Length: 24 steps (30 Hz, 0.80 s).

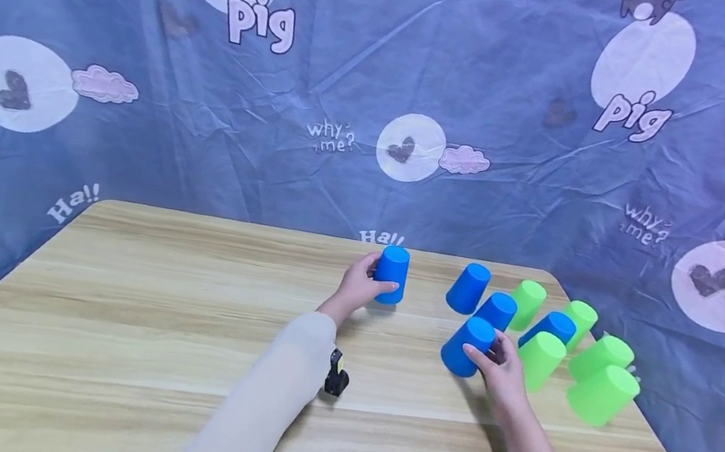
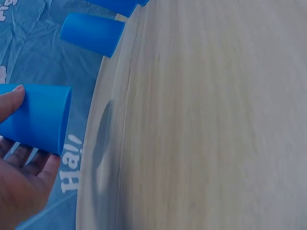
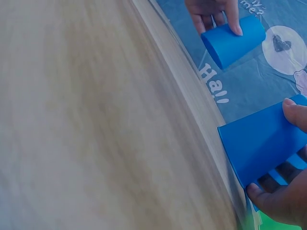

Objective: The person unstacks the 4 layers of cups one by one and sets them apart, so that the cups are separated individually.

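My left hand point(image 1: 363, 286) grips an upside-down blue cup point(image 1: 391, 275) near the far edge of the table, thumb on the near side. In the left wrist view a strip of cloth shows between this cup's rim point(image 2: 64, 120) and the tabletop, so it is held above the wood. Farther right and closer, my right hand point(image 1: 505, 371) holds another upside-down blue cup point(image 1: 468, 346) between thumb and fingers. Whether that cup's rim touches the table I cannot tell. Just behind it stands a blue cup point(image 1: 498, 309), partly hidden.
Beyond the right hand stand a blue cup point(image 1: 469, 289), another blue cup point(image 1: 554, 327) and several upside-down green cups point(image 1: 603, 395) toward the table's right edge. The wooden table point(image 1: 122, 330) meets a blue printed cloth point(image 1: 312, 185) at the back and sides.
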Each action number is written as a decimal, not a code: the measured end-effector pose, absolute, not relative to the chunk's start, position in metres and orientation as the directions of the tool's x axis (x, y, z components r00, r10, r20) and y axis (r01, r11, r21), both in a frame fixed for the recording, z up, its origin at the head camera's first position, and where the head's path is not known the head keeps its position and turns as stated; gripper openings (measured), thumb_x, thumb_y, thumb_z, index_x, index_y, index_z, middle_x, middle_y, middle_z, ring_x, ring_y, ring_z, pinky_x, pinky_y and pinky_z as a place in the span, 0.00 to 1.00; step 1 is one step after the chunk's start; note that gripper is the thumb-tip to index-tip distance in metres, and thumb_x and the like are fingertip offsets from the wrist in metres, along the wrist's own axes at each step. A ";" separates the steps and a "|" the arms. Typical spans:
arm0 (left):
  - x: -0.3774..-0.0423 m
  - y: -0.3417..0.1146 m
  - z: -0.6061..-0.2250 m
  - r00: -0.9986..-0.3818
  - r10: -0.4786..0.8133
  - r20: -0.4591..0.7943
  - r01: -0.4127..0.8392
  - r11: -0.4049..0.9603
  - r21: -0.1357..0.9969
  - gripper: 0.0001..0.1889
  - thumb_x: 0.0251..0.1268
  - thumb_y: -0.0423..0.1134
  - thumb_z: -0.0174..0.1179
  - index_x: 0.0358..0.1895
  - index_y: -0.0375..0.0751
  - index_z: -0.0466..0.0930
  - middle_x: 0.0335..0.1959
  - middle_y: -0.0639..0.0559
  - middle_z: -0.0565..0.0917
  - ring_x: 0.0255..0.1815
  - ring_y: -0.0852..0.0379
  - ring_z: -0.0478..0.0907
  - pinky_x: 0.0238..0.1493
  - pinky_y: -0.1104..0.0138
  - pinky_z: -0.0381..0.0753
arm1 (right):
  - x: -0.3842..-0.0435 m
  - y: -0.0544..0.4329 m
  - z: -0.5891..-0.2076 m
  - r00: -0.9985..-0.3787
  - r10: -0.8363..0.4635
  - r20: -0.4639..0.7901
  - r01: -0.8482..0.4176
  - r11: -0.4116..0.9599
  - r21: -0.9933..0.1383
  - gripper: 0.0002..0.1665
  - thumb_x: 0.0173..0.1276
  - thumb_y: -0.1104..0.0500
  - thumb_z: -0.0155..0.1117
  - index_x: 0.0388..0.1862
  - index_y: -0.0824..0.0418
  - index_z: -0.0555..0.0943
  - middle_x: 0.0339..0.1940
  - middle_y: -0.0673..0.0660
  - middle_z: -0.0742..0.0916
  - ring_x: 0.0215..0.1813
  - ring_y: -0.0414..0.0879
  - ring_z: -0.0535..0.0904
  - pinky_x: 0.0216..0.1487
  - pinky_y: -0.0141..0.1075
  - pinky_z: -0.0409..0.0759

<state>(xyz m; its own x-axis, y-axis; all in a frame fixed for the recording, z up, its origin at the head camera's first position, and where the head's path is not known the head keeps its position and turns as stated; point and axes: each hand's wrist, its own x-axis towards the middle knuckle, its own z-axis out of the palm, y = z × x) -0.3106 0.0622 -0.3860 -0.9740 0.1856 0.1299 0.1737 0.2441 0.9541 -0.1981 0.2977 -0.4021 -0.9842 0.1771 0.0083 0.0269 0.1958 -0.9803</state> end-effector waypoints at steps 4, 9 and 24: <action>-0.311 0.073 -0.384 -0.971 0.207 0.117 0.167 0.244 0.955 0.33 0.50 0.41 0.62 0.61 0.43 0.60 0.55 0.46 0.69 0.55 0.50 0.65 0.52 0.58 0.66 | -0.198 0.297 -0.403 -0.983 0.186 -0.001 0.038 0.195 -0.980 0.43 0.57 0.52 0.60 0.64 0.65 0.51 0.61 0.66 0.62 0.61 0.57 0.55 0.59 0.49 0.55; -0.310 0.089 -0.384 -0.964 0.232 0.129 0.184 0.235 0.955 0.32 0.50 0.40 0.63 0.61 0.44 0.62 0.55 0.47 0.69 0.55 0.50 0.66 0.52 0.58 0.67 | -0.198 0.297 -0.401 -0.982 0.187 -0.003 0.037 0.178 -0.983 0.43 0.57 0.52 0.60 0.64 0.64 0.50 0.62 0.66 0.60 0.62 0.58 0.54 0.59 0.50 0.54; -0.311 0.116 -0.405 -0.961 0.257 0.105 0.166 0.228 0.960 0.32 0.49 0.39 0.63 0.60 0.44 0.63 0.55 0.47 0.70 0.54 0.50 0.66 0.52 0.58 0.66 | -0.199 0.294 -0.401 -0.980 0.201 -0.007 0.042 0.166 -0.985 0.43 0.56 0.53 0.62 0.64 0.65 0.51 0.61 0.66 0.62 0.61 0.57 0.55 0.59 0.49 0.56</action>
<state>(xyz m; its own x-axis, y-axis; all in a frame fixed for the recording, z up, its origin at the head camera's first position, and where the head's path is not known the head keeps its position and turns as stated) -0.3106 0.1156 -0.4053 -0.9606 0.2573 0.1046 0.1655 0.2279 0.9595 -0.1988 0.2938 -0.4009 -0.9796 0.2007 -0.0075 0.0415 0.1660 -0.9853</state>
